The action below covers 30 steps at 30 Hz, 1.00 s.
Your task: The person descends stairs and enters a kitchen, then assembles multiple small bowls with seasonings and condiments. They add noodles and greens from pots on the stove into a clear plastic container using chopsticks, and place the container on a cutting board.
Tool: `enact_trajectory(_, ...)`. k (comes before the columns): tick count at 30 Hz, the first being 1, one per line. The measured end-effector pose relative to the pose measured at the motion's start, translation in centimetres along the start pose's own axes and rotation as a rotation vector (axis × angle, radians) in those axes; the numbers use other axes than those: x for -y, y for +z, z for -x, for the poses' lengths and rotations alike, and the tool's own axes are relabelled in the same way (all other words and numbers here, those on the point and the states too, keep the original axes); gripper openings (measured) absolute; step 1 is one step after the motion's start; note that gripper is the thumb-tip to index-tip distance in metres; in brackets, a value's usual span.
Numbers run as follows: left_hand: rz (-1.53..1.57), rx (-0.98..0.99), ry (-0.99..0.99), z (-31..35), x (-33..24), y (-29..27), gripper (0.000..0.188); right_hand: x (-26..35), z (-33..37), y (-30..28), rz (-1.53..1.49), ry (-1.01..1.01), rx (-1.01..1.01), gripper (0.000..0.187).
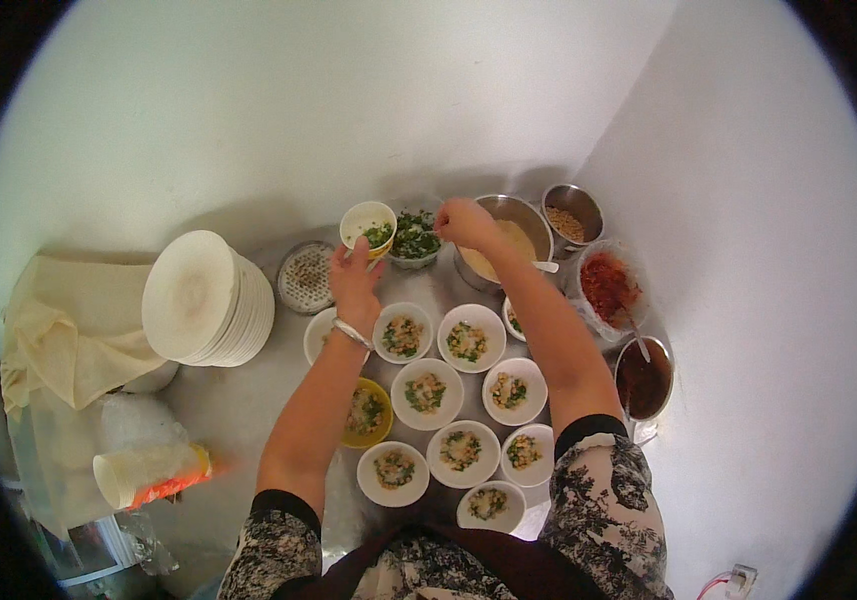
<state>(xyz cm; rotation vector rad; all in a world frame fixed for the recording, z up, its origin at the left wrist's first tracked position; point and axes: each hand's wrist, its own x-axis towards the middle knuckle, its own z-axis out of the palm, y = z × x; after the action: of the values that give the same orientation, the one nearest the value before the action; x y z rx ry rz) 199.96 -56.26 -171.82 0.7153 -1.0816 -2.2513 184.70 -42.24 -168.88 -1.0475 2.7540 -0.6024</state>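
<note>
My left hand grips a small paper bowl with chopped greens inside, tilted toward me. Right beside it is a container of chopped greens. My right hand hangs at that container's right edge, its fingers pinched together; what they hold, if anything, is too small to make out. Behind my right wrist is a steel bowl of pale yellowish sauce with a white spoon handle at its rim. Nearer to me stand several white bowls with greens and light brown bits, and a yellow bowl among them.
A tall stack of white plates or bowls stands left, near a perforated round tin. Cream cloth and stacked paper cups lie further left. At right are a nut tin, red chili paste and dark sauce.
</note>
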Motion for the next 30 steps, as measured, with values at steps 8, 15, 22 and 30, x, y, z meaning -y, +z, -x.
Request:
enact_trajectory(8,-0.193,-0.006,0.006,0.8,-0.8,1.0,0.058,4.5,3.8,-5.7,0.205,-0.173,-0.257,0.014)
enact_trajectory(15,-0.152,0.04,-0.08,2.2,-1.1,2.0,0.056,4.7,6.3,-8.0,0.495,-0.14,-0.462,0.012)
enact_trajectory(22,-0.225,0.161,-0.186,5.2,-0.7,2.4,0.054,-2.1,7.3,-5.8,0.613,0.064,-0.075,0.01)
enact_trajectory(30,-0.325,0.23,-0.225,6.6,0.5,2.5,0.054,-5.4,8.2,-3.6,0.379,0.218,-0.018,0.012)
